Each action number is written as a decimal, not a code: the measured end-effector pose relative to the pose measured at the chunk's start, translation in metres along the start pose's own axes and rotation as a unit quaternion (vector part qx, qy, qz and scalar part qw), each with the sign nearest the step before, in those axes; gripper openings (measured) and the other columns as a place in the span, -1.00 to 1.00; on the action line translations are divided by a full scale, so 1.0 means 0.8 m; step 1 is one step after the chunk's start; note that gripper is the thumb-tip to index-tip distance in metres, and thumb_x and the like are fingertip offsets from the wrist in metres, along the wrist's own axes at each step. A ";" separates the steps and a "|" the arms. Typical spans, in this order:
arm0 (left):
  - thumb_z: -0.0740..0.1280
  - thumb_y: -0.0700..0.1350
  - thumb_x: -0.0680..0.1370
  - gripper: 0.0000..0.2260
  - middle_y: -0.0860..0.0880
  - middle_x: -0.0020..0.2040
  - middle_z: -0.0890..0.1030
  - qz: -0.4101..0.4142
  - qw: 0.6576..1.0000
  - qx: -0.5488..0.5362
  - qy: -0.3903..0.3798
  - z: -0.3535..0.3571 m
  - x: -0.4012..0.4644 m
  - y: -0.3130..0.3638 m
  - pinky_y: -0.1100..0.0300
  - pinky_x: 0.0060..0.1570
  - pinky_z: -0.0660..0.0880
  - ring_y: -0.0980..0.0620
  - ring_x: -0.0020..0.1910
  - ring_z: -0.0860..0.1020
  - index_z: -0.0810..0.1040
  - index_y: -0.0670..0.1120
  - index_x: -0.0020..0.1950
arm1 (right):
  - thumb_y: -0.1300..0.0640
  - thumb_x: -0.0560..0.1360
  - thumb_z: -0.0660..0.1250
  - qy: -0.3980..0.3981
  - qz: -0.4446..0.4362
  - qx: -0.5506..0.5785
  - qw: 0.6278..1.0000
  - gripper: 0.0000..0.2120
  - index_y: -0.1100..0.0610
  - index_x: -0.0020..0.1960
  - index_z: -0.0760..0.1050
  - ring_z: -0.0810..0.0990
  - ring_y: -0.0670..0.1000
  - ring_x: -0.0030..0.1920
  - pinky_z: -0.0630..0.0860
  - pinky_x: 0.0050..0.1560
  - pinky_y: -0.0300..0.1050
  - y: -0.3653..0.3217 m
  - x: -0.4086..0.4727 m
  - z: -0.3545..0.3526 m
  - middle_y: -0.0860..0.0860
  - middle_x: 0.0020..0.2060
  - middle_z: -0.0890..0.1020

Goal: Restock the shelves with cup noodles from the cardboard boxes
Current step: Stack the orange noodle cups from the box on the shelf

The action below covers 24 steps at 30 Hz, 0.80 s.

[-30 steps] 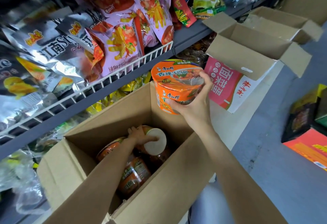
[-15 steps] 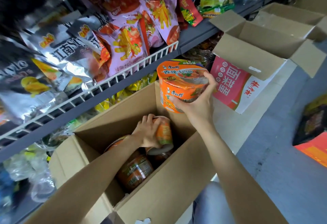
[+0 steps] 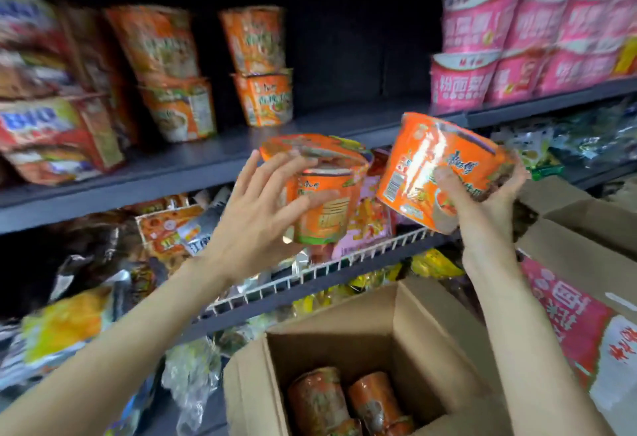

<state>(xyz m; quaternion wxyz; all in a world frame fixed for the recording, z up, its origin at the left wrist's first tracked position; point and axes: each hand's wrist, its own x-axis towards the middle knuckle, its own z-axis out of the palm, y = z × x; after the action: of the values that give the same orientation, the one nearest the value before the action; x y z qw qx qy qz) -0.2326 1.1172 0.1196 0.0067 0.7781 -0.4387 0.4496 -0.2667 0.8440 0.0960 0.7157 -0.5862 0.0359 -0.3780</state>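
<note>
On the far left of the dark grey metal shelf (image 3: 193, 163) sit red snack cartons (image 3: 58, 139), then two stacks of orange cup noodles (image 3: 172, 70), with a bare gap beside them. Just below that gap, the left hand (image 3: 255, 215) holds an orange paper cup of noodles (image 3: 320, 187) upright, its grip wrapped loosely about the side, fingers spread; motion blur hides how firm the hold is. Right of it, the right hand (image 3: 482, 201) cradles a second orange noodle cup (image 3: 444, 167) from below, tilted with its lid toward the shelf, grip curled round its lower wall. Pink noodle cups (image 3: 517, 43) fill the shelf's right end. Below, the open brown cardboard box (image 3: 406, 318) shows more orange cups (image 3: 344, 401) lying on their sides.

The step in hand looks to be setting both cups into the gap. Doing it well probably means raising the left cup clear of the shelf lip first, seating it flat beside the stacked orange ones with the label forward, then righting the tilted cup before it goes in, so neither knocks the stacks over. The thin walls likely dent, so a light squeeze should serve.
</note>
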 end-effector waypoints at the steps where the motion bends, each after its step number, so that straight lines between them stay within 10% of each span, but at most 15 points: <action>1: 0.40 0.17 0.38 -0.44 -0.10 0.37 0.26 -0.005 1.000 0.008 0.021 -0.007 0.012 -0.014 -0.26 0.35 0.21 -0.16 0.39 0.24 0.34 0.12 0.34 | 0.02 0.33 0.54 -0.008 -0.006 0.012 1.000 -0.05 -0.09 0.50 -0.01 0.53 -0.17 0.16 0.50 0.11 -0.13 -0.011 0.007 0.011 -0.02 0.33 0.42; 6: 0.41 0.15 0.37 -0.44 -0.14 0.37 0.27 -0.038 0.996 0.028 0.077 -0.004 0.075 -0.083 -0.09 0.35 0.29 -0.19 0.41 0.19 0.40 0.02 0.32 | -0.22 0.13 0.58 -0.020 -0.032 0.034 0.999 0.12 -0.19 0.48 -0.03 0.51 -0.07 0.23 0.47 0.25 0.16 -0.054 0.040 0.063 -0.08 0.31 0.44; 12: 0.62 0.09 0.15 -0.17 -0.12 0.39 0.28 -0.103 0.994 -0.003 -0.034 0.068 0.122 -0.125 -0.06 -0.12 0.60 -0.12 0.40 0.16 0.33 0.09 0.33 | -0.11 0.31 0.53 -0.010 -0.117 0.007 0.993 0.06 -0.11 0.52 -0.14 0.44 -0.19 0.22 0.38 0.25 -0.09 -0.095 0.088 0.127 -0.09 0.35 0.34; 19: 0.33 -0.17 0.54 -0.57 0.01 0.55 0.12 -0.133 0.985 -0.099 -0.039 0.102 0.158 -0.139 -0.01 0.14 0.50 0.00 0.54 0.00 0.39 0.05 0.40 | -0.13 0.25 0.57 -0.063 -0.216 -0.138 0.965 0.17 -0.02 0.54 -0.19 0.34 0.02 0.40 0.28 0.29 -0.11 -0.117 0.165 0.231 0.05 0.47 0.26; 24: 0.27 0.13 0.54 -0.50 0.05 0.51 0.21 -0.230 0.969 -0.027 -0.082 0.072 0.117 -0.144 -0.04 0.32 0.26 -0.07 0.40 0.33 0.27 0.11 0.45 | -0.17 0.35 0.48 -0.132 -0.170 -0.240 0.947 0.11 -0.05 0.53 -0.29 0.42 0.11 0.34 0.37 0.29 0.07 -0.076 0.197 0.271 0.11 0.44 0.29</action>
<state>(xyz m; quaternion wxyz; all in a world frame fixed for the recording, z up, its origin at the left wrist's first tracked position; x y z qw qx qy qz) -0.0935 1.1013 0.1959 0.0943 0.8919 -0.2590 0.3586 -0.0775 0.9261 0.2775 0.4769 -0.7828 -0.0690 -0.3938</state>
